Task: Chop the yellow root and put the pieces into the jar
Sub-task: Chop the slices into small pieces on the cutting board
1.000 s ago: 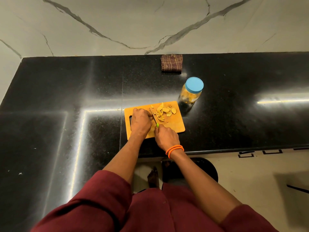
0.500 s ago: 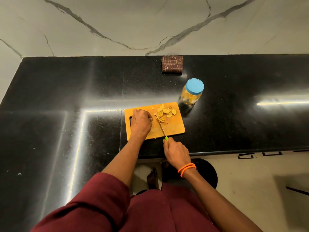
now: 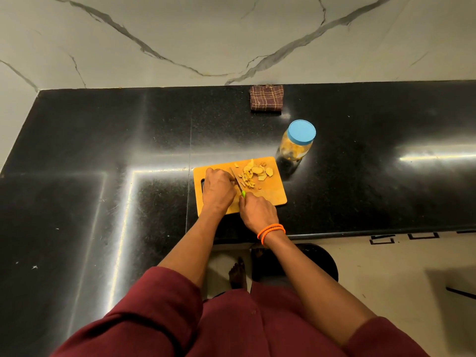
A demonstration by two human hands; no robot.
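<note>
Orange bamboo-coloured board (image 3: 273, 197) is lying on the black stone counter (image 3: 103, 140) in front of me, near its front edge, and both my hands are working over it. My left hand (image 3: 218, 190) is resting on the left half of the board with the fingers curled down; I am taking it that the yellow root is under those fingers, but the hand is covering it, so I cannot tell how much of it is there or exactly how I am holding it. My right hand (image 3: 258, 211) is gripping the green handle of the knife (image 3: 237, 182), fingers wrapped round it, and the blade is running up and away from me, just beside my left fingertips. The cut pieces (image 3: 253, 173) are lying in a loose heap on the far right part of the board, just right of the blade. The jar (image 3: 296, 144) is standing upright on the counter just beyond the board's far right corner, its blue lid (image 3: 301, 131) on, with yellow contents showing through the side. A folded checked cloth (image 3: 267, 97) is sitting at the back of the counter against the marble wall (image 3: 231, 34). I am wearing orange bands (image 3: 271, 231) on my right wrist.
</note>
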